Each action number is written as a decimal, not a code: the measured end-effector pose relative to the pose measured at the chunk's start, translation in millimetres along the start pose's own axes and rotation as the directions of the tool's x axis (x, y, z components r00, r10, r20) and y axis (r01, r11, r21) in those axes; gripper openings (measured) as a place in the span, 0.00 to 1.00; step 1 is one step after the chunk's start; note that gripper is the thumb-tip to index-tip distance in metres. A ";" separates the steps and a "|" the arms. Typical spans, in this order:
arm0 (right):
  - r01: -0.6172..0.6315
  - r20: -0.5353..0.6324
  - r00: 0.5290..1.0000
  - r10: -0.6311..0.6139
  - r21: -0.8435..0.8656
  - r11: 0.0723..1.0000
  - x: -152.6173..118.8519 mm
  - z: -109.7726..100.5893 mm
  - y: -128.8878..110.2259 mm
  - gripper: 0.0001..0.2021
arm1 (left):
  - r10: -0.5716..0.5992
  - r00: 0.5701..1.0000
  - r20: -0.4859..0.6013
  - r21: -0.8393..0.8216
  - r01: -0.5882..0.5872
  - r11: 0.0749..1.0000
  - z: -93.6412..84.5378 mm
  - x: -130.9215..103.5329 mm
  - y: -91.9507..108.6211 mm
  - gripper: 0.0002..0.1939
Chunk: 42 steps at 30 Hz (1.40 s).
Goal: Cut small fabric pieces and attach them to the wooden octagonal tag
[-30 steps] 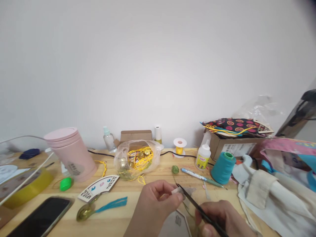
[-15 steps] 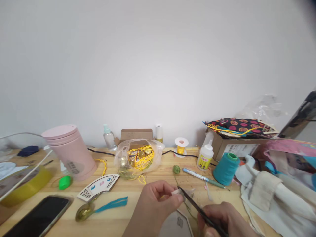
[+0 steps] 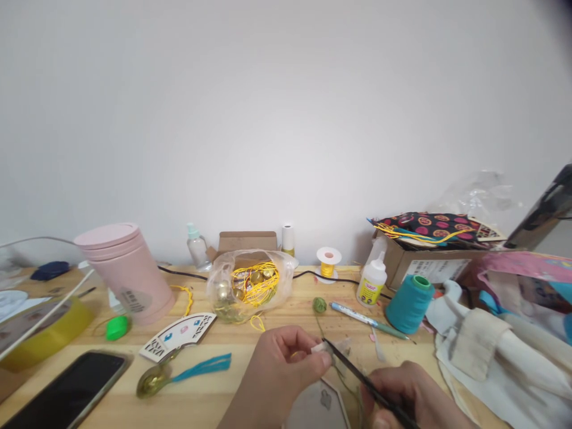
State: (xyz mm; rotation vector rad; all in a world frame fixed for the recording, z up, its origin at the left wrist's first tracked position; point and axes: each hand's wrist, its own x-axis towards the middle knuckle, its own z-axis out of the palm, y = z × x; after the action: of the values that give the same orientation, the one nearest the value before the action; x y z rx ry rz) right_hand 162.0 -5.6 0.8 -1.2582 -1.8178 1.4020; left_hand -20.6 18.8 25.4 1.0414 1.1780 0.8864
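Observation:
My left hand (image 3: 290,363) pinches a small whitish scrap (image 3: 322,348), thin and partly see-through, between thumb and forefinger. My right hand (image 3: 402,390) is closed around slim black tweezers (image 3: 360,376), whose pointed tip touches the scrap's upper edge. From a small green thread ball (image 3: 319,305), a thin strand runs down behind the fingers. Below my hands lies a pale grey panel (image 3: 315,405) with a dark edge and a small cut-out flower; its lower part is out of view.
A fan-shaped ornament (image 3: 179,336), a brass bell with blue tassel (image 3: 154,380) and a phone (image 3: 67,390) lie left. Behind are a pink cup (image 3: 127,274) and a bag of yellow cord (image 3: 254,283). A glue bottle (image 3: 372,281), pen (image 3: 353,313) and teal thread cone (image 3: 409,305) stand or lie right.
Almost nothing differs. My right hand and the tweezers' rear end have shifted very slightly, while the tip stays at the scrap.

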 end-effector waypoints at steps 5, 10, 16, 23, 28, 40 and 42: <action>0.010 -0.006 1.000 -0.010 -0.035 0.999 0.8 -2.6 8.3 0.29 | 0.034 0.998 0.049 -0.049 -0.032 0.998 -2.9 4.6 -4.1 0.11; 0.019 -0.155 0.988 -0.016 0.018 1.000 0.0 -9.4 8.2 0.30 | 0.046 0.999 0.024 -0.027 -0.045 0.999 -1.9 3.5 -0.7 0.10; 0.126 -0.256 0.964 -0.073 0.198 0.972 -3.6 -4.1 -11.5 0.19 | 0.068 0.992 0.111 0.014 -0.070 0.997 8.5 0.6 -9.7 0.09; 0.167 -0.324 0.940 -0.109 0.157 0.973 -5.6 2.1 -16.5 0.10 | 0.149 0.987 0.067 0.424 -0.163 0.891 21.6 -6.8 -14.8 0.05; 0.158 -0.295 0.947 -0.127 0.085 0.984 -10.5 1.3 -12.3 0.07 | 0.144 0.989 0.044 0.534 -0.145 0.833 30.3 -12.3 -7.7 0.05; 0.157 -0.445 0.895 -0.023 0.267 0.951 -2.7 4.8 -10.0 0.11 | 0.050 0.967 0.250 0.052 -0.065 0.997 23.5 -5.7 -15.1 0.06; 0.185 -0.464 0.886 -0.011 0.332 0.925 -0.7 6.6 -6.1 0.12 | 0.063 0.972 0.228 -0.088 -0.044 0.995 25.2 -4.9 -20.6 0.08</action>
State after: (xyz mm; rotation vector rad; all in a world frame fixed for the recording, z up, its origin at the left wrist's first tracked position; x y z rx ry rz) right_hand 154.7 -9.5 4.4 -1.1531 -1.2149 1.1926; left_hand 3.6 3.9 8.7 1.0810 0.9155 0.8248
